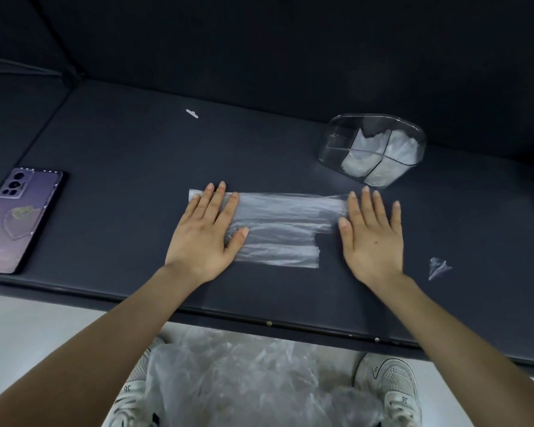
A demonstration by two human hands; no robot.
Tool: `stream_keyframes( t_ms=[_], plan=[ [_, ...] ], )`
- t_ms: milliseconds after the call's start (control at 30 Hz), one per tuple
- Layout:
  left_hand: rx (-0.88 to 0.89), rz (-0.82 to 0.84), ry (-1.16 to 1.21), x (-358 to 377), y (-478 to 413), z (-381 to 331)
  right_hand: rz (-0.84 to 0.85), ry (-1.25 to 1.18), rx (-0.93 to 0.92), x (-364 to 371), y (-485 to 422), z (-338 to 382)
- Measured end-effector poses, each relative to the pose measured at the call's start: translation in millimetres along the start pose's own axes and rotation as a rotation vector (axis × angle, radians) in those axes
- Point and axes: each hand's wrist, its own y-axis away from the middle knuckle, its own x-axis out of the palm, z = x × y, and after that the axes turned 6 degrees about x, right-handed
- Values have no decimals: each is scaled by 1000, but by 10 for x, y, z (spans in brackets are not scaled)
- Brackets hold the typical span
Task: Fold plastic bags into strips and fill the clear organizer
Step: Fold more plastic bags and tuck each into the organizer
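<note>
Across the middle of the dark padded worktop (111,155), nearer its front edge than its back, a translucent, wrinkled plastic bag (284,229) lies flattened into a wide band that runs left to right. Below the front edge, a loose heap of crumpled clear plastic bags (244,380) sits between 2 white mesh sneakers (395,386). A purple smartphone (16,220) lies camera-side up at the worktop's left edge. Toward the back right, just beyond the bag's right end, stands the clear plastic organizer with inner dividers (373,149); whitish folded plastic fills the compartments on its right side. Both hands are spread flat with fingers straight, grasping nothing: the left hand (205,232) presses on the bag's left end, and the right hand (372,238) rests at its right end, fingertips over the upper strip. A small crumpled clear plastic scrap (438,268) lies near the front right, and a tiny white sliver (192,113) lies near the back edge.
</note>
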Motion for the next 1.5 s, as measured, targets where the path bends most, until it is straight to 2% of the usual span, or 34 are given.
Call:
stream_keyframes(
  t_ms=[100, 200, 267, 367, 467, 500, 633, 733, 800, 867, 1000, 1033, 1133, 1233, 1300, 1400, 1500],
  plan=[
    [0, 1, -3, 5, 1, 0, -139, -78, -189, -72, 96, 579],
    [1, -15, 15, 6, 1, -2, 18, -129, -441, 22, 137, 1025],
    [2, -14, 19, 5, -2, -4, 104, -114, -447, 95, 84, 930],
    [0, -9, 17, 2, 2, 2, 102, -96, -283, 164, 58, 444],
    [-1, -3, 15, -2, 8, 0, -10, -92, -219, 90, 105, 152],
    [1, -5, 15, -1, 6, -4, -66, -113, -264, 45, 143, 177],
    [2, -18, 36, -3, 5, -7, -256, -283, -628, 4, 276, 409],
    [-3, -13, 36, 8, 0, -4, -358, -319, -699, 112, 243, 483],
    [-7, 2, 34, -1, 3, 12, -398, -304, -697, 148, 208, 523],
    [0, 6, 148, -43, 11, 40, -388, -306, -666, 121, 186, 553],
    [-59, -140, 962, -257, 123, 107, -336, -387, -521, 34, 251, 553],
    [-25, -175, 1016, -293, 190, 125, -314, -396, -502, 16, 285, 541],
    [145, -186, 844, -314, 438, 130, -154, -451, -496, -67, 395, 494],
    [189, -166, 750, -254, 603, 102, 71, -551, -406, -210, 434, 471],
    [88, -186, 815, -231, 596, 65, 170, -596, -319, -264, 370, 492],
    [-214, -233, 1021, -261, 483, -4, 257, -665, -185, -304, 201, 547],
    [-335, -338, 984, -269, 380, 8, 296, -656, -85, -293, 104, 553]
  ],
)
